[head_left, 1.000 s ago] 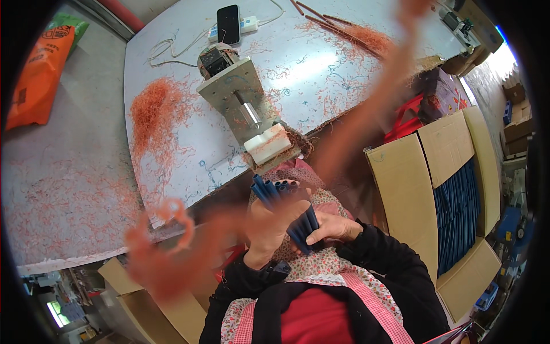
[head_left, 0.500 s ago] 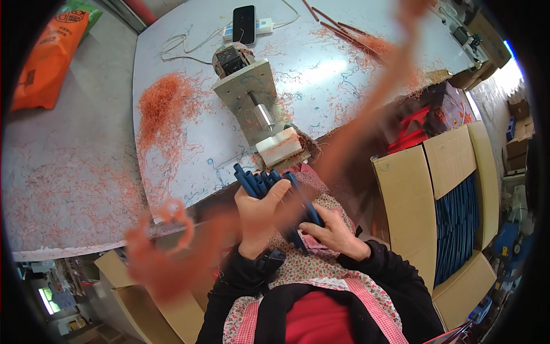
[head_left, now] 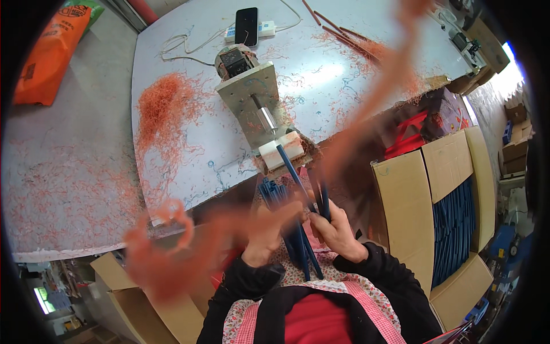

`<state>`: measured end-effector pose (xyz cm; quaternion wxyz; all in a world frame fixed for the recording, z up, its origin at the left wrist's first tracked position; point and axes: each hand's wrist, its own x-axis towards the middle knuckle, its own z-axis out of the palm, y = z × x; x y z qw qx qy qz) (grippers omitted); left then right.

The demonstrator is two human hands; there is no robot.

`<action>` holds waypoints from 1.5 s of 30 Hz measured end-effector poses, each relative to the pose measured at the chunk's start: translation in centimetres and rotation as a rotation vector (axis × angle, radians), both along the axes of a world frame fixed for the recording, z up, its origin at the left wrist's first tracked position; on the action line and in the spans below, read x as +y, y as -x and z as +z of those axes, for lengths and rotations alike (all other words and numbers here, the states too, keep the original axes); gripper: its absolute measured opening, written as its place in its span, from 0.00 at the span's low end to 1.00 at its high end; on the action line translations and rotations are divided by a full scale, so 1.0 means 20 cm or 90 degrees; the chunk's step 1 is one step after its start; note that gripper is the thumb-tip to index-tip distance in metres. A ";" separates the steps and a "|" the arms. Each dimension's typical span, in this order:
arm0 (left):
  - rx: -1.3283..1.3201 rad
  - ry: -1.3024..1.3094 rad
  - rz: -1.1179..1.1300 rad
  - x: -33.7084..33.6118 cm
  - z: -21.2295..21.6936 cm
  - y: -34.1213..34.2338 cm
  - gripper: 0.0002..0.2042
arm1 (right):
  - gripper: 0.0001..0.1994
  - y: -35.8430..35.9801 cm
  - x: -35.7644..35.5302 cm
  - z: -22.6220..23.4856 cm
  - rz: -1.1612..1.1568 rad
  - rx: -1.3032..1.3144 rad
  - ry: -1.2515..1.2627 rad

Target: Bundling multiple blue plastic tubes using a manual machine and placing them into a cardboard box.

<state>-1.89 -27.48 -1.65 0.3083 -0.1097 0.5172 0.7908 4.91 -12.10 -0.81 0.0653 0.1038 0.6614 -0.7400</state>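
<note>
My left hand (head_left: 264, 234), partly hidden by a blurred orange strand close to the lens, is closed round a bundle of dark blue tubes (head_left: 274, 190) above my lap. A single blue tube (head_left: 293, 172) slants away from between my hands, its far end at the white block (head_left: 281, 151) before the motor's spindle (head_left: 266, 119). My right hand (head_left: 339, 234) is closed on further blue tubes (head_left: 325, 202) standing up past its thumb. Which hand grips the slanting tube is hard to make out. The motor (head_left: 235, 62) sits on a metal bracket on the white table (head_left: 200, 34).
Orange shavings (head_left: 163, 106) lie heaped on the table's left. Brown-red rods (head_left: 349, 39) and a phone (head_left: 247, 27) on a power strip are at the back. At right an open carton (head_left: 404, 200) holds many blue tubes. Another carton (head_left: 137, 309) stands lower left.
My left hand has drawn nearer and lower with the bundle, now more upright. One tube has come away from the rest and reaches up to the white block. My right hand holds tubes upright.
</note>
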 end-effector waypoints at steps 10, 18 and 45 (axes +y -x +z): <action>0.167 0.133 0.105 0.13 0.07 0.16 0.07 | 0.21 0.10 -0.04 0.09 -0.008 -0.061 0.090; 0.159 0.155 0.128 0.16 0.01 0.22 0.07 | 0.21 0.15 -0.04 0.03 -0.022 -0.064 0.062; 0.389 0.112 0.018 0.00 0.09 -0.11 0.17 | 0.17 0.00 0.07 -0.24 0.277 0.156 0.011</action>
